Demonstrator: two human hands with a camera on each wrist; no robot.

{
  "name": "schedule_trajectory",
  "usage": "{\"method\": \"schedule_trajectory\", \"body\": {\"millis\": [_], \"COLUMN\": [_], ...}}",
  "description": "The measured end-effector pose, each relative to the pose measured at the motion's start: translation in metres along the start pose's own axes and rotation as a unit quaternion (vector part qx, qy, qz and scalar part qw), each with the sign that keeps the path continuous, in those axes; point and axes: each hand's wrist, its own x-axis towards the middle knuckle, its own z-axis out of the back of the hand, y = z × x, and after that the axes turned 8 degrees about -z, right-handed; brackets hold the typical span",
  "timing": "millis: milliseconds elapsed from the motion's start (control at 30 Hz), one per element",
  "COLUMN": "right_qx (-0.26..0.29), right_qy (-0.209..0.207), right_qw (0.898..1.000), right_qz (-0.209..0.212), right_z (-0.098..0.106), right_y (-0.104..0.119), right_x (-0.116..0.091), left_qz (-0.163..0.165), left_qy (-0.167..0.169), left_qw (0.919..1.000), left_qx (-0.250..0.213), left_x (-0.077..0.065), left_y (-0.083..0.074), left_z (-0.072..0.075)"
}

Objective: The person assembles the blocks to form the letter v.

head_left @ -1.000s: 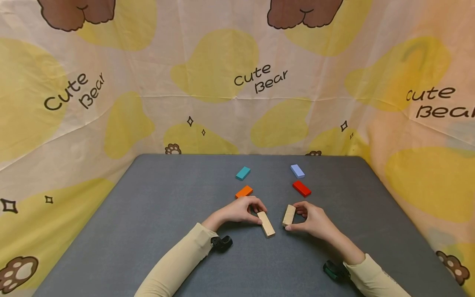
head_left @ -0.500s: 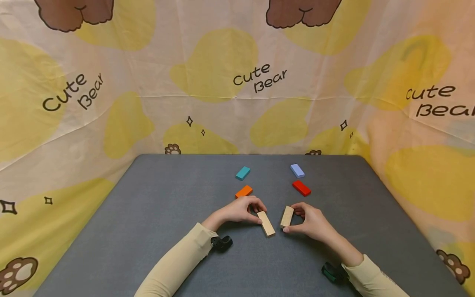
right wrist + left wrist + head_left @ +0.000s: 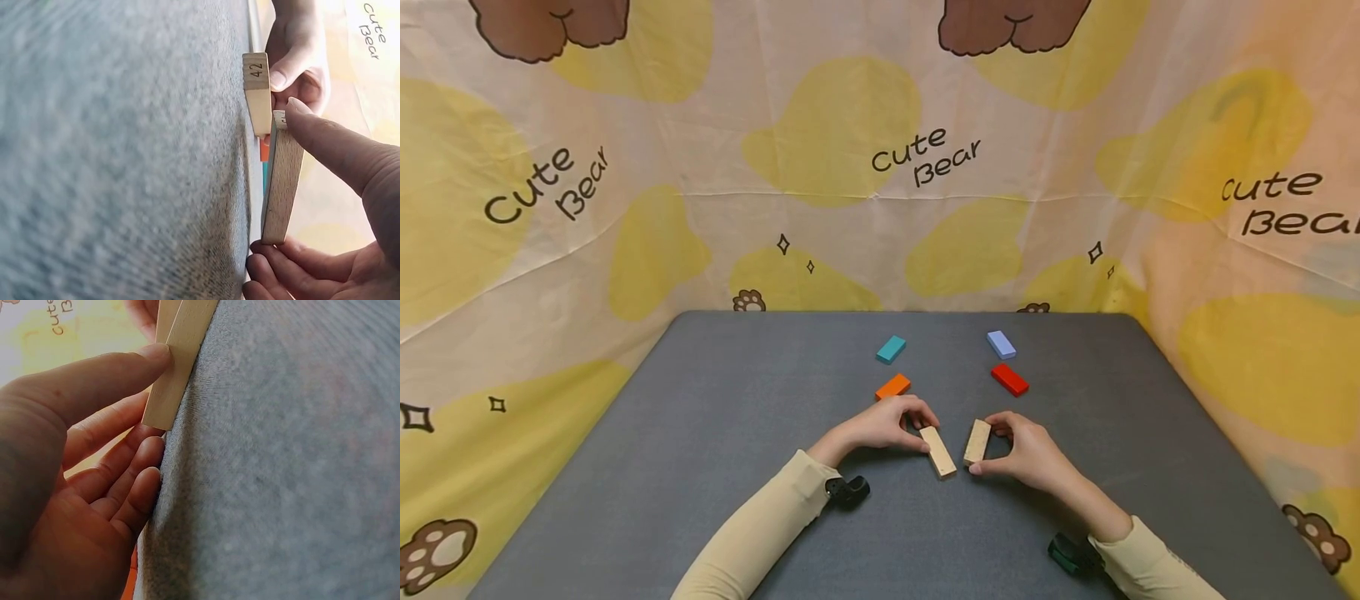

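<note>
My left hand (image 3: 891, 423) pinches a plain wooden block (image 3: 937, 452) near its far end, thumb on one side. That block lies flat on the grey tabletop, and the right wrist view shows the number 42 on its near end. To its right, my right hand (image 3: 1026, 450) holds a second plain wooden block (image 3: 977, 442) by its two ends, thumb at the near end and fingertips at the far one. A narrow gap separates the blocks in the head view. In the right wrist view this second block (image 3: 285, 187) appears raised slightly off the table.
Beyond my hands lie an orange block (image 3: 892, 387), partly hidden by the left hand, a teal block (image 3: 891, 350), a red block (image 3: 1010, 380) and a light blue block (image 3: 1002, 344). A printed cloth (image 3: 850, 150) hangs around the grey table (image 3: 737, 367).
My right hand has shifted left and slightly nearer the person with its block, narrowing the gap to the other block. The left hand and its block have stayed in place.
</note>
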Motion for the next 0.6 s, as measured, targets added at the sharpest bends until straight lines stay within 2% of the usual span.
{"method": "schedule_trajectory", "body": {"millis": [333,600], "right_qx": [-0.008,-0.018], "right_qy": [0.004,0.001], "right_qw": [1.0,1.0], "right_qz": [-0.007,0.004], "right_z": [-0.0019,-0.0027], "right_y": [0.0031,0.0039], "right_x": [-0.0031,-0.0039], "left_qz": [0.006,0.005], "left_qy": [0.002,0.0], "left_qw": [1.0,1.0], "left_qx": [0.002,0.003], "left_x": [0.0003,-0.0003], "left_y": [0.0007,0.0026], "left_z": [-0.0007,-0.0008]}}
